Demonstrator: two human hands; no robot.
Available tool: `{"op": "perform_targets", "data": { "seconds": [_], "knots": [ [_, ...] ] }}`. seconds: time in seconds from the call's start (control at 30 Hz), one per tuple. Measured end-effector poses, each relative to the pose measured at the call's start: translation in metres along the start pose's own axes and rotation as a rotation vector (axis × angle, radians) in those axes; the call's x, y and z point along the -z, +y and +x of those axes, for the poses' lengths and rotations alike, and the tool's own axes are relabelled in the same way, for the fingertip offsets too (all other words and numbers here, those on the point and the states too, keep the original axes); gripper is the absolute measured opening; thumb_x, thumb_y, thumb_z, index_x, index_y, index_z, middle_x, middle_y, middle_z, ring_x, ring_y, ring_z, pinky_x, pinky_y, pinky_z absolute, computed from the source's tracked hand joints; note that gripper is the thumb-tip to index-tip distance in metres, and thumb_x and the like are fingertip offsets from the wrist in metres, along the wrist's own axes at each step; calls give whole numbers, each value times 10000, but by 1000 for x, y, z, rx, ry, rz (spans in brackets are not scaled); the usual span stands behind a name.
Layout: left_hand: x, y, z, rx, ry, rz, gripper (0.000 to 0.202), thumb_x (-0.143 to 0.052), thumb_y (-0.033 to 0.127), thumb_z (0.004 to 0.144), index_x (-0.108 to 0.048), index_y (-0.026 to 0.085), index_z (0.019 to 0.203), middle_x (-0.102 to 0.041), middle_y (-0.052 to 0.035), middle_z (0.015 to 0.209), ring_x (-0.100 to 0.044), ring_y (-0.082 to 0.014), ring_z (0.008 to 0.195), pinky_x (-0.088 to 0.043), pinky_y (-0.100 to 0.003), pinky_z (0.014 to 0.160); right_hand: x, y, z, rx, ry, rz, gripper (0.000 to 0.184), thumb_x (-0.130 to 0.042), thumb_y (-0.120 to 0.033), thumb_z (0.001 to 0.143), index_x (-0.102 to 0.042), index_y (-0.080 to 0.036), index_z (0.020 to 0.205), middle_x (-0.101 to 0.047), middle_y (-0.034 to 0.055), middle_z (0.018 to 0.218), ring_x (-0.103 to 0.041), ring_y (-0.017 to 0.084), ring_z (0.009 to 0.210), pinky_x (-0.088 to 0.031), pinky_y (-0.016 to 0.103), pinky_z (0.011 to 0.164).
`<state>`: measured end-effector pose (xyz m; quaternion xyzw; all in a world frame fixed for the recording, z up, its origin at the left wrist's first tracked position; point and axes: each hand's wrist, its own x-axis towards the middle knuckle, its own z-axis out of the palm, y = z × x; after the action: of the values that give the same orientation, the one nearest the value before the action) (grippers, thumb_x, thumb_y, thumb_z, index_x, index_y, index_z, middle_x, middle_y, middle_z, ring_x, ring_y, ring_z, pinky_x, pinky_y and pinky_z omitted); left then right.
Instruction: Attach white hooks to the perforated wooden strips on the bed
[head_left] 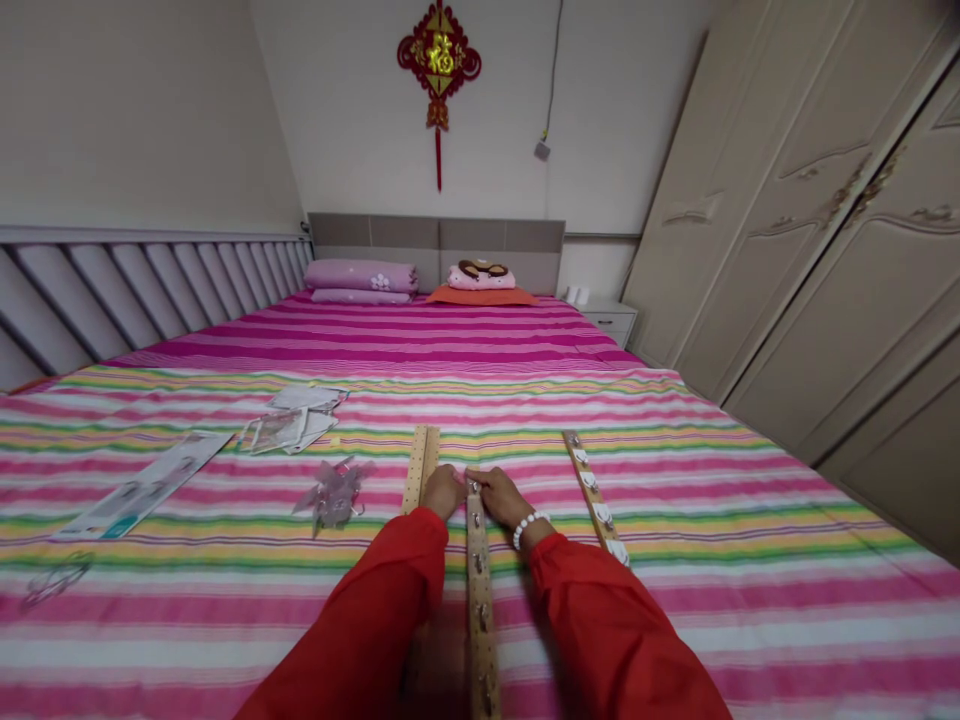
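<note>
A long narrow wooden strip with several metal hooks [480,590] lies lengthwise on the bed between my forearms. My left hand [444,490] is closed at the left edge of its far end, the fingertips partly hidden. From the right, the closed fingers of my right hand [504,497] meet the same far end, at the topmost hook [474,485]. Left of my left hand lies a bare perforated wooden strip [416,468], partly under my sleeve. To the right rests another strip bearing white hooks [591,485].
Left of my hands sits a pile of clear grey plastic pieces [334,497]. Beyond it are crumpled clear packets [296,420]; a long package [150,487] and a thin wire-like loop [58,578] lie farther left. Folded bedding [361,278] is at the headboard; wardrobes [795,230] stand right.
</note>
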<state>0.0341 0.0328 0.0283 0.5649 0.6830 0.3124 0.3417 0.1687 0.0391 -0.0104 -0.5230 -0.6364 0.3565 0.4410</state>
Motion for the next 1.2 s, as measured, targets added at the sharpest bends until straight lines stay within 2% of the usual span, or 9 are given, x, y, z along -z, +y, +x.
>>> {"op": "perform_targets", "data": {
  "seconds": [0.23, 0.4, 0.6, 0.77, 0.87, 1.07, 1.2],
  "knots": [
    [2, -1, 1, 2, -37, -23, 216, -701, 109, 525, -503, 195, 507, -578, 20, 512, -578, -148, 589, -412, -238, 579, -1, 1, -1, -9, -29, 18, 365, -558, -82, 638, -795, -189, 895, -648, 29, 647, -573, 179, 633, -465, 286, 664],
    [2, 0, 2, 24, -44, -27, 245, -719, 97, 489, -497, 201, 493, -572, 31, 482, -581, -154, 577, -409, -237, 567, -1, -2, -7, -3, -11, 23, 355, -549, -112, 665, -791, -188, 913, -591, 9, 625, -547, 167, 613, -461, 279, 652],
    [-3, -1, 8, 45, -62, -8, 278, -697, 74, 486, -452, 204, 468, -514, 47, 433, -544, -142, 518, -389, -236, 525, 2, -8, -9, 14, -9, 13, 295, -515, -144, 723, -797, -184, 797, -505, -18, 536, -495, 155, 557, -440, 276, 615],
    [-7, -2, 13, 54, -108, 34, 254, -694, 88, 493, -467, 198, 472, -508, 40, 433, -565, -154, 535, -391, -233, 512, 4, -9, -12, 29, 7, -10, 279, -507, -159, 753, -783, -189, 728, -529, 3, 551, -515, 176, 614, -427, 266, 617],
    [-9, -2, 14, 64, -104, 84, 237, -724, 141, 505, -494, 195, 500, -570, 9, 495, -610, -176, 607, -400, -229, 525, 2, -8, -15, 26, 31, -32, 282, -496, -173, 771, -777, -190, 764, -552, 23, 604, -524, 191, 656, -430, 270, 638],
    [-15, 3, 18, 96, -82, 205, 274, -786, 234, 474, -595, 154, 653, -694, -105, 757, -660, -242, 786, -411, -241, 555, -1, -5, -17, -11, 38, -85, 307, -447, -160, 801, -751, -142, 761, -559, 49, 672, -522, 190, 665, -413, 263, 627],
    [-16, 0, 19, 82, -105, 214, 300, -789, 257, 521, -639, 119, 740, -695, -91, 773, -661, -220, 794, -408, -226, 553, 1, -7, -18, -27, 34, -94, 301, -452, -129, 778, -753, -129, 775, -571, 53, 678, -528, 194, 701, -405, 271, 664]
  ]
}}
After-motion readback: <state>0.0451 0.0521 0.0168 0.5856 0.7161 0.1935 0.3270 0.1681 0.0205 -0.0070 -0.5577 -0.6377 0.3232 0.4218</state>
